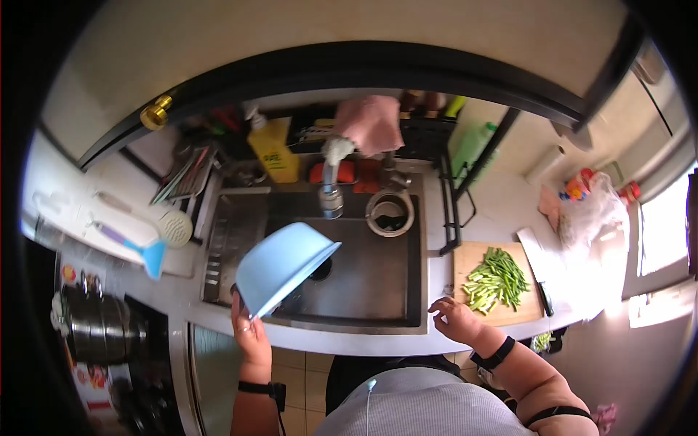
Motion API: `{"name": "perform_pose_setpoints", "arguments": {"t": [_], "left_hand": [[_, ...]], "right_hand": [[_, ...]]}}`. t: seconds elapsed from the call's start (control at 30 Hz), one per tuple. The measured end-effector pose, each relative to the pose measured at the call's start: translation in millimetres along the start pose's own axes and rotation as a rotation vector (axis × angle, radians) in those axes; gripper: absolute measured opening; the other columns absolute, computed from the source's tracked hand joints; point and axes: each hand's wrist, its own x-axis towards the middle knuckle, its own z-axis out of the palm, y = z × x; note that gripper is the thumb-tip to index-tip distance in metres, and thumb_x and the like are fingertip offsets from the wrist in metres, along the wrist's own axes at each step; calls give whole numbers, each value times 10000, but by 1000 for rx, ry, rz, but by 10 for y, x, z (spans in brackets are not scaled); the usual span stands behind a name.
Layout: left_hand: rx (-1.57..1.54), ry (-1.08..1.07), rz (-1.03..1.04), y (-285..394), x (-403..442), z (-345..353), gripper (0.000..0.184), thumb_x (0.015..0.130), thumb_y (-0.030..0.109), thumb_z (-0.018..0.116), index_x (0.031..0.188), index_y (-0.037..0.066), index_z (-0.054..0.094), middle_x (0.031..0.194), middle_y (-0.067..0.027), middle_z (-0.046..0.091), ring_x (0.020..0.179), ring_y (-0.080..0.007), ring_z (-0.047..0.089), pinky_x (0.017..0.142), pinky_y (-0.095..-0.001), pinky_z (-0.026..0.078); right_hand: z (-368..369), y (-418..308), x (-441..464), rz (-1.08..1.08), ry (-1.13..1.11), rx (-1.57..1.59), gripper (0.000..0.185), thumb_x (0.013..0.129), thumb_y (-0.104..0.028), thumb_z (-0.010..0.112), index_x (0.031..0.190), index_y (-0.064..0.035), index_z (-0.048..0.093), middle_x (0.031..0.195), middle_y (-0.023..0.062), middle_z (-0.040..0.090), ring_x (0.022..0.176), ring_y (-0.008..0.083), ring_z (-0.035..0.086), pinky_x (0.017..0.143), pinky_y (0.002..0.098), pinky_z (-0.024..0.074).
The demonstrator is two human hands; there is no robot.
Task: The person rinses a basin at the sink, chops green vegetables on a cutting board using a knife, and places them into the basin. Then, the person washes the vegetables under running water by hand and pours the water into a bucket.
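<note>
the fingers of the left hand gripped the lower end of a blue bowl at its rim, pinching the wall there, though the fingertips behind it were partly hidden. the bowl stood above the left part of the sink, just beyond those fingers, and it was tipped over steeply: its mouth faced down and to the right, its base up and to the left. the long line of its rim ran slantwise from the left fingers, away from the body and rightward, ending near the middle of the basin. the right hand was well apart from the bowl, near the sink's front right corner, its fingers loosely curled with small gaps between them. just to the right of those fingers lay a wooden cutting board bearing a heap of cut green stalks, and past the heap a knife lay along the board's right edge, its dark handle toward the body. farther out from both hands, between their fingers from side to side, were the faucet and a round strainer in the sink's back right corner. well to the left of the left fingers was a blue spatula.
</note>
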Motion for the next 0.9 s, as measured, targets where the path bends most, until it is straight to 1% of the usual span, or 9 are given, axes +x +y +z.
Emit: {"name": "perform_pose_setpoints", "arguments": {"t": [0.07, 0.13, 0.23, 0.37, 0.4, 0.6, 0.73, 0.83, 0.9], "left_hand": [[-39, -1, -87, -22, -128, 81, 256, 875, -54, 412, 1117, -3, 476, 1252, -174, 437, 1114, -225, 477, 877, -312, 421], [-341, 70, -593, -130, -315, 158, 240, 896, 12, 448, 1135, 17, 433, 1060, -68, 501, 902, -119, 518, 768, -286, 460], [-487, 33, -739, -83, -406, 321, 239, 902, 76, 469, 1133, 54, 412, 1051, -55, 498, 874, -101, 506, 741, -298, 464], [-390, 1, -901, 159, -504, 479, 276, 907, 173, 465, 1159, 105, 372, 1090, -28, 476, 939, -119, 486, 733, -305, 466], [-397, -7, -931, 275, -514, 506, 293, 905, 176, 455, 1176, 116, 360, 1105, -30, 470, 960, -126, 480, 742, -307, 465], [-623, 127, -887, 902, -662, 721, 337, 893, 155, 454, 1206, 98, 342, 1180, -62, 437, 1020, -171, 478, 796, -336, 462], [-737, 328, -828, 1584, -771, 1006, 366, 899, 177, 430, 1234, 80, 320, 1235, -95, 408, 1110, -233, 435, 897, -411, 408], [-774, 304, -780, 2135, -819, 1292, 359, 904, 184, 412, 1236, 83, 321, 1255, -103, 397, 1150, -246, 403, 943, -438, 361], [-780, 290, -774, 2419, -899, 1481, 363, 901, 171, 418, 1242, 94, 321, 1251, -97, 402, 1128, -233, 421, 906, -425, 398]], "right_hand": [[-62, -8, -127, 70, 58, -4, 184, 735, -64, 549, 916, -59, 583, 887, 116, 583, 734, 228, 622, 686, 331, 514], [-143, 40, -258, 118, 156, -13, 187, 725, -52, 559, 911, -53, 582, 864, 112, 584, 722, 232, 620, 672, 329, 513], [-291, 280, -498, 219, 347, -158, 195, 705, -16, 578, 897, -49, 578, 830, 122, 580, 708, 260, 608, 642, 351, 498], [-545, 735, -895, 408, 639, -95, 221, 695, -1, 583, 910, -47, 559, 878, 140, 561, 783, 297, 587, 682, 371, 484], [-637, 803, -998, 409, 690, -228, 221, 700, -6, 583, 915, -46, 551, 927, 148, 545, 818, 310, 576, 710, 377, 474], [-979, 1446, -1528, 443, 791, -466, 331, 662, 2, 562, 982, -48, 496, 1024, 155, 495, 999, 348, 470, 874, 414, 383], [-1235, 1726, -1729, 386, 696, -477, 367, 641, -9, 563, 999, -38, 489, 1045, 168, 485, 985, 352, 465, 852, 428, 389], [-1372, 1911, -1833, 335, 685, -419, 374, 639, -8, 563, 1004, -35, 489, 1047, 173, 486, 985, 354, 467, 853, 430, 389], [-1441, 1997, -1915, 288, 693, -397, 370, 644, -10, 561, 1006, -31, 487, 1046, 181, 486, 984, 355, 468, 855, 432, 388]]}}
